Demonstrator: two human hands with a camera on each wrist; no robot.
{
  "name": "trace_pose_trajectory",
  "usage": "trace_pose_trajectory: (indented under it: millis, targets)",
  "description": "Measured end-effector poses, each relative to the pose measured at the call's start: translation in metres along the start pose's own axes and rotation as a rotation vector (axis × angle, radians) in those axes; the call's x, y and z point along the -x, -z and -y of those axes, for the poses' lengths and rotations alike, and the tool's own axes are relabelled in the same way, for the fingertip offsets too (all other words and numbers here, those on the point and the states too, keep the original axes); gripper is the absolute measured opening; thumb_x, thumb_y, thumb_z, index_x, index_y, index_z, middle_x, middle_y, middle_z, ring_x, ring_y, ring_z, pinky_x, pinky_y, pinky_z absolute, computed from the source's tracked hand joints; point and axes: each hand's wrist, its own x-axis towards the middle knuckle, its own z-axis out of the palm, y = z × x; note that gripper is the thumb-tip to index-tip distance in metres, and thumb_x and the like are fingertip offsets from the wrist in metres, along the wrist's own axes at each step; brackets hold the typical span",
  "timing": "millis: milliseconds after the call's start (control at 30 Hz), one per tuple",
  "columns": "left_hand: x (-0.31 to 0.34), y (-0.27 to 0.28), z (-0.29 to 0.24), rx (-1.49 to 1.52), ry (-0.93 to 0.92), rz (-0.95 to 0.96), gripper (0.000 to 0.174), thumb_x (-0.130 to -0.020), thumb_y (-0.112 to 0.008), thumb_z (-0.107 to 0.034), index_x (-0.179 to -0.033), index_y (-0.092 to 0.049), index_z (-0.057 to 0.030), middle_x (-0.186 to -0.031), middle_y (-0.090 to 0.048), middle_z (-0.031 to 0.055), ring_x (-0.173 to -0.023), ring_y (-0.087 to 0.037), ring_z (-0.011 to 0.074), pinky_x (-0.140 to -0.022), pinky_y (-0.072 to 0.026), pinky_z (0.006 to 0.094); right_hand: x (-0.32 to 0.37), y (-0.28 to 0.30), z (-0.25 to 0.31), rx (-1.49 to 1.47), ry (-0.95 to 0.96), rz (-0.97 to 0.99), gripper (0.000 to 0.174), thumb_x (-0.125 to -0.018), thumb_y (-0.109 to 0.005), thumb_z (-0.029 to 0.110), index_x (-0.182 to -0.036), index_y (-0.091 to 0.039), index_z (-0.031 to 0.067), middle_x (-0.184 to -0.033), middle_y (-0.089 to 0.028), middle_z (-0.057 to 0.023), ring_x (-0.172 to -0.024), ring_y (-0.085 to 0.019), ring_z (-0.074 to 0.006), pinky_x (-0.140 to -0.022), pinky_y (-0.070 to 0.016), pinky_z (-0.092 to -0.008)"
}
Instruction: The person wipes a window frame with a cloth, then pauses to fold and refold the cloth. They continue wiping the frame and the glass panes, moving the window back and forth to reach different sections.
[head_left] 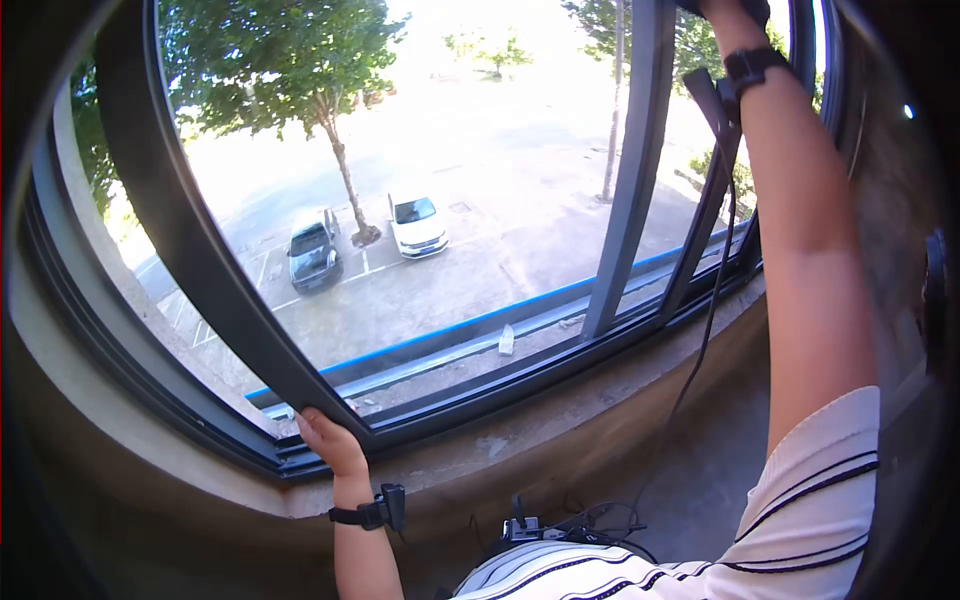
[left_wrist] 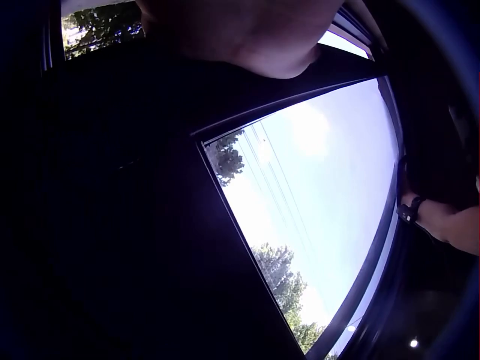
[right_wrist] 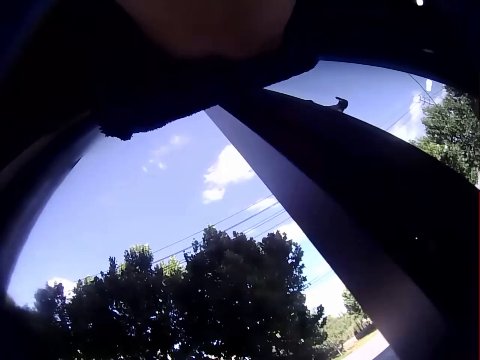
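At the lower left of the head view my left hand (head_left: 335,445) grips the dark edge of a window sash (head_left: 215,270), close to its bottom corner. The left wrist view has this hand (left_wrist: 247,37) along the top, over the dark frame. My right arm reaches up, and the right hand (head_left: 735,8) is at the top edge of the head view, by the upper right of the window. In the right wrist view, a dark cloth (right_wrist: 187,94) with a ragged edge lies under that hand. The right fingers are hidden, so I cannot tell how they hold it.
A concrete sill (head_left: 490,445) runs below the window track. A black cable (head_left: 700,350) hangs from the right wrist toward a small device (head_left: 520,527) near my body. A vertical frame bar (head_left: 635,170) divides the window. Outside are parked cars and a tree (head_left: 340,160).
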Motion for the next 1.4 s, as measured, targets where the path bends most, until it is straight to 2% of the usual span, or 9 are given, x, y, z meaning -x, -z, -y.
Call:
trace_pose_trajectory:
  millis: [133, 167, 533, 700, 900, 1100, 1200, 1367, 1400]
  targets:
    - [-0.010, 0.026, 0.034, -0.133, -0.039, -0.026, 0.056, -0.101, -0.033, -0.053, -0.106, -0.050, 0.0010, -0.079, -0.052, 0.0055, -0.063, -0.051, 0.0143, -0.056, -0.0431, 0.0264, 0.071, 0.035, -0.013, 0.066, 0.081, 0.015, 0.048, -0.100, -0.043, 0.028, -0.140, -0.040, 0.0025, -0.131, -0.052, -0.0229, -0.121, -0.050, -0.0384, -0.103, -0.0363, -0.0393]
    - [-0.013, 0.026, 0.043, -0.145, -0.045, -0.037, 0.057, -0.100, -0.034, -0.054, -0.105, -0.050, 0.0002, -0.078, -0.052, 0.0055, -0.062, -0.051, 0.0145, -0.055, -0.0433, 0.0264, 0.085, 0.045, -0.016, 0.130, -0.164, 0.150, 0.048, -0.099, -0.044, 0.028, -0.140, -0.041, 0.0039, -0.127, -0.055, -0.0247, -0.108, -0.057, -0.0407, -0.094, -0.0407, -0.0434]
    - [-0.008, 0.010, 0.013, -0.248, -0.037, -0.131, 0.063, -0.102, -0.030, -0.051, -0.112, -0.050, 0.0078, -0.096, -0.053, 0.0117, -0.086, -0.050, 0.0220, -0.083, -0.0418, 0.0334, 0.228, 0.077, 0.001, 0.295, -0.022, 0.086, 0.050, -0.092, -0.044, 0.026, -0.141, -0.044, 0.0117, -0.145, -0.039, -0.0234, -0.086, -0.063, -0.0425, -0.074, -0.0485, -0.0447]
    - [-0.012, 0.018, 0.022, -0.281, -0.083, -0.091, 0.064, -0.102, -0.029, -0.051, -0.116, -0.050, 0.0079, -0.104, -0.054, 0.0148, -0.095, -0.051, 0.0248, -0.089, -0.0405, 0.0354, 0.328, 0.098, 0.034, 0.232, -0.272, 0.228, 0.056, -0.097, -0.033, 0.038, -0.144, -0.038, 0.0085, -0.153, -0.025, -0.0238, -0.136, -0.029, -0.0453, -0.104, -0.0284, -0.0520]
    - [-0.014, 0.016, 0.019, -0.279, -0.024, -0.084, 0.060, -0.103, -0.029, -0.045, -0.116, -0.051, 0.0094, -0.105, -0.056, 0.0167, -0.094, -0.052, 0.0263, -0.089, -0.0400, 0.0359, 0.453, 0.123, 0.059, 0.283, -0.366, 0.392, 0.063, -0.098, -0.033, 0.043, -0.147, -0.029, 0.0043, -0.154, -0.020, -0.0262, -0.140, -0.024, -0.0454, -0.110, -0.0202, -0.0529]
    - [-0.009, 0.011, 0.014, -0.343, -0.077, -0.084, 0.061, -0.103, -0.029, -0.044, -0.123, -0.049, 0.0096, -0.106, -0.058, 0.0183, -0.095, -0.055, 0.0276, -0.089, -0.0410, 0.0370, 0.380, 0.088, 0.086, 0.059, -0.564, 0.086, 0.074, -0.096, -0.039, 0.042, -0.148, -0.015, -0.0045, -0.154, -0.017, -0.0273, -0.138, -0.024, -0.0474, -0.111, -0.0189, -0.0528]
    - [-0.006, -0.001, 0.001, -0.335, -0.117, -0.132, 0.057, -0.103, -0.029, -0.044, -0.102, -0.055, 0.0070, -0.088, -0.058, 0.0167, -0.081, -0.053, 0.0303, -0.081, -0.0402, 0.0400, 0.315, 0.056, 0.093, 0.157, -0.343, 0.032, 0.060, -0.094, -0.038, 0.040, -0.142, -0.038, 0.0038, -0.154, -0.017, -0.0266, -0.136, -0.023, -0.0528, -0.108, -0.0181, -0.0612]
    - [-0.006, 0.004, 0.003, -0.327, -0.086, -0.073, 0.057, -0.103, -0.029, -0.045, -0.106, -0.054, 0.0060, -0.090, -0.058, 0.0133, -0.082, -0.053, 0.0253, -0.080, -0.0420, 0.0358, 0.214, 0.007, 0.167, 0.128, -0.136, 0.058, 0.066, -0.085, -0.047, 0.035, -0.145, -0.036, 0.0096, -0.152, -0.025, -0.0258, -0.134, -0.027, -0.0525, -0.105, -0.0239, -0.0617]
    - [-0.006, 0.003, 0.002, -0.329, -0.100, -0.075, 0.057, -0.103, -0.029, -0.046, -0.105, -0.054, 0.0056, -0.089, -0.058, 0.0125, -0.081, -0.053, 0.0247, -0.079, -0.0420, 0.0355, 0.201, -0.006, 0.187, 0.135, -0.030, -0.036, 0.067, -0.079, -0.051, 0.030, -0.143, -0.040, 0.0126, -0.149, -0.031, -0.0238, -0.127, -0.040, -0.0478, -0.095, -0.0353, -0.0587]
